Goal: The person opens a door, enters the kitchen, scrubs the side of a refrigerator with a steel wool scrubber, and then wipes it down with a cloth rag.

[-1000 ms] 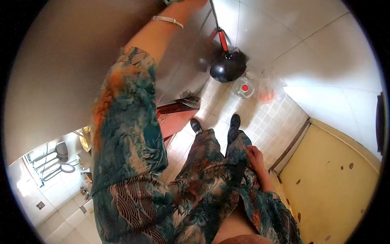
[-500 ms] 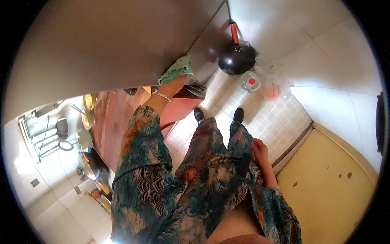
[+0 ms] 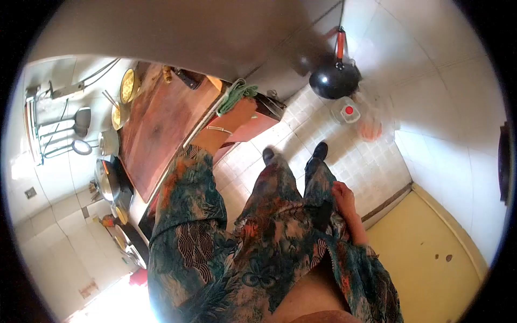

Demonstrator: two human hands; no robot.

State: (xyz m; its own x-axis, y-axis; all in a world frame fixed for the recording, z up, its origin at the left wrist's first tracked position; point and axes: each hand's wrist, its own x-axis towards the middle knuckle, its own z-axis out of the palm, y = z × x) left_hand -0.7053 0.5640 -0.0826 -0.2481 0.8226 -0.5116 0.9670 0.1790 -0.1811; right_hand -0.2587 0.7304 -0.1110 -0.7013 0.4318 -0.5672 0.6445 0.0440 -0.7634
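My left hand (image 3: 240, 112) is closed on a crumpled green cloth (image 3: 235, 97) at the right edge of a large reddish-brown wooden cutting board (image 3: 161, 132). The cloth covers most of my fingers. On the board, close to the cloth, lies a knife with a black handle (image 3: 186, 79), its blade mostly hidden. My right hand (image 3: 343, 198) hangs beside my patterned trouser leg with its fingers curled in, and nothing shows in it.
A black wok (image 3: 335, 81) with a red handle leans in the corner, near a clear plastic jug (image 3: 343, 111) on the tiled floor. Bowls of yellow food (image 3: 128, 86), a pan (image 3: 107, 180) and hanging utensils (image 3: 81, 123) are at left. A yellow panel (image 3: 425, 253) stands at right.
The view has tilted, showing more of the board, knife and stove side. My left hand with the cloth has come away from the grey surface above, down to the board's edge. My right hand barely moved.
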